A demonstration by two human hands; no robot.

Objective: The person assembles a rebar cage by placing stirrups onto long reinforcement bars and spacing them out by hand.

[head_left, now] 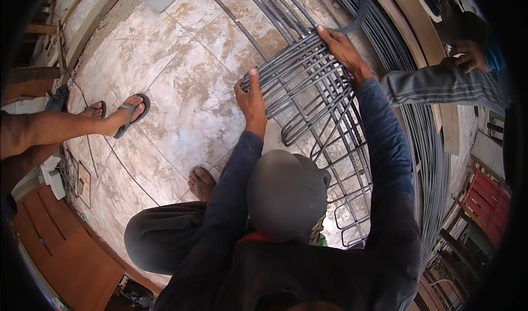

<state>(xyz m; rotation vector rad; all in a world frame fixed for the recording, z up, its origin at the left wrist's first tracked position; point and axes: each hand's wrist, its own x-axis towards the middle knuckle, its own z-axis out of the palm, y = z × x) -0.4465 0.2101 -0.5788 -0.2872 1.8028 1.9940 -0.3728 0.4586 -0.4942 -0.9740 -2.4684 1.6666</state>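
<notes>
The stirrups (291, 62) lie in a close-set row between your two hands, above the tiled floor (165, 85) and crossing the long bars (235, 19) that run toward the top of the view. Your left hand (251, 105) is partly curled at their near-left end, thumb raised along the outside; the fingers are largely hidden behind the steel. Your right hand (342, 51) is curled at the opposite end, its thumb side resting along the outer bar; how tightly either hand grips cannot be told. This placing at both ends appears intended to keep the loops together and in line, each palm probably acting as a stop. Both arms reach forward, the right farther and straighter, the left bent more; the wrists sit outside the row, clear of the mesh. More loops hang open nearer your body. To your right lies a thick stack of rods (434, 162), with a co-worker's grey-trousered leg (445, 88) across it and that person's hand (468, 55) near the knee. To your left, well apart from the steel, another person's sandalled foot (129, 116) stands on the tiles.
</notes>
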